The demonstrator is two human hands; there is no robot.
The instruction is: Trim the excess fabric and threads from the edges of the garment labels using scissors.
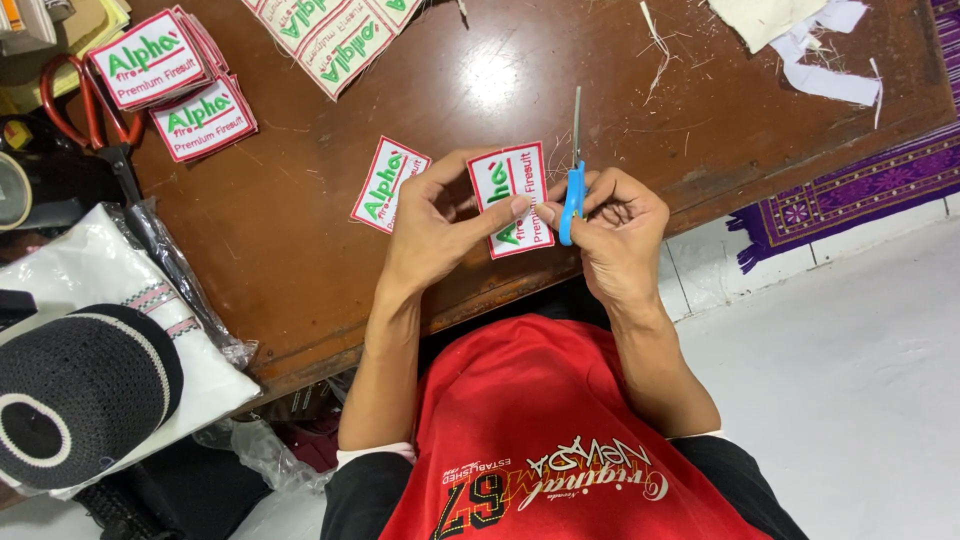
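My left hand (435, 225) pinches a white embroidered patch (510, 185) with a red border and green and red lettering, holding it above the brown wooden table (480, 80). My right hand (615, 225) also touches the patch's right edge and grips small blue-handled scissors (573, 170), blades pointing away from me. A second patch of the same kind (385, 185) lies flat on the table just left of my left hand.
Stacks of matching patches (165, 75) sit at the far left, more (335, 35) at the top. Red-handled scissors (85, 105) lie at the left edge. White fabric scraps (810, 40) and threads lie top right. A black knitted cap (75, 390) rests on bagged white cloth.
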